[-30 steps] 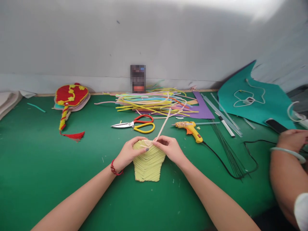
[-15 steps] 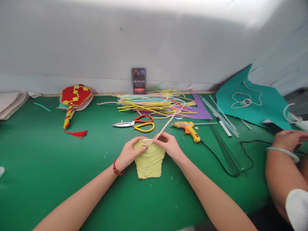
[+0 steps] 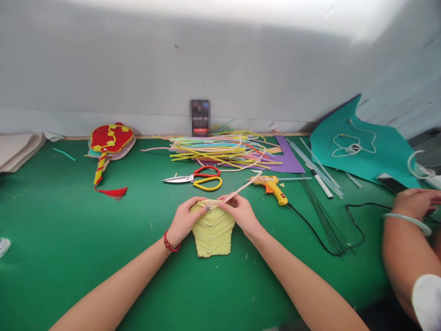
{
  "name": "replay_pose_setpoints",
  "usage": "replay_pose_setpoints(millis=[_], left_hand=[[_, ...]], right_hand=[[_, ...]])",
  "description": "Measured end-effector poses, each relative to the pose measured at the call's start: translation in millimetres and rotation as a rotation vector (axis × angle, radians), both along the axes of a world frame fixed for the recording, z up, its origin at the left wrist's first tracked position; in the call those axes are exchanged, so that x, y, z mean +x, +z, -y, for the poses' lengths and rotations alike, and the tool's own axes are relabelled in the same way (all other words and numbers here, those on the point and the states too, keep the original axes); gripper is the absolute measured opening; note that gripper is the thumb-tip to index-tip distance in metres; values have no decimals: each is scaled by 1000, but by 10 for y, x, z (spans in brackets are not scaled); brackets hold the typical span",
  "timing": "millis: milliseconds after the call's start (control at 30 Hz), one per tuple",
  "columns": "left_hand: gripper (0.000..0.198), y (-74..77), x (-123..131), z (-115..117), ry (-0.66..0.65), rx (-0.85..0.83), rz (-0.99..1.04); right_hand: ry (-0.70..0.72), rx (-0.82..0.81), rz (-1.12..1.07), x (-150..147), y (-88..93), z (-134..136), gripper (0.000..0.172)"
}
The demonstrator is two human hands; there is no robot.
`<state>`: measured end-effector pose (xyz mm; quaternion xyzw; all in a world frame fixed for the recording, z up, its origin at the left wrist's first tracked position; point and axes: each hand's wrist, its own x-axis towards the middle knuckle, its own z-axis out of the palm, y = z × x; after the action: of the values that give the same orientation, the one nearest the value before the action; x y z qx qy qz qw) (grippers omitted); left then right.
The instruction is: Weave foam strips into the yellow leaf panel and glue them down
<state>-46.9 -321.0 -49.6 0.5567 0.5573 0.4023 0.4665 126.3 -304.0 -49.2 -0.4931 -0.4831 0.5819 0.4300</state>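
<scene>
A pale yellow piece covered in slanting rows of fuzzy stems (image 3: pixel 213 234) lies on the green table in front of me. My left hand (image 3: pixel 188 216) grips its upper left edge, thumb on top. At the upper right edge, my right hand (image 3: pixel 239 212) pinches a cream fuzzy stem (image 3: pixel 243 186) against the piece. The stem's free end sticks up and to the right, near the nozzle of a yellow hot glue gun (image 3: pixel 275 189). Scissors (image 3: pixel 203 178) with one red and one yellow handle lie just beyond my hands.
Behind the scissors is a heap of coloured fuzzy stems (image 3: pixel 220 149) on purple sheet (image 3: pixel 292 161). A red and yellow fan with a tassel (image 3: pixel 112 138) lies left. Glue sticks (image 3: pixel 320 168), dark wires (image 3: pixel 324 216) and a black cord (image 3: pixel 310 232) lie right, near another person's arm (image 3: pixel 401 239).
The cream stem's free end has swung down and to the right, from over the heap towards the glue gun. Both hands keep their places on the yellow piece.
</scene>
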Motion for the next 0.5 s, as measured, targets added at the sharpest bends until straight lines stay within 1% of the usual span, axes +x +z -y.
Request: replay_pose_setpoints(millis=[133,300,433,500], left_hand=[[30,-27,3,0,45,-37,11],[27,1,3,22,84,-10,-88],[24,11,-13,36,49,63,-199],[25,-5,-27,41,26,103,-240]], right_hand=[[1,-20,-28,-15,11,20,32],[61,21,46,28,65,16,32],[5,81,119,84,50,-30,30],[5,55,103,99,41,-45,31]])
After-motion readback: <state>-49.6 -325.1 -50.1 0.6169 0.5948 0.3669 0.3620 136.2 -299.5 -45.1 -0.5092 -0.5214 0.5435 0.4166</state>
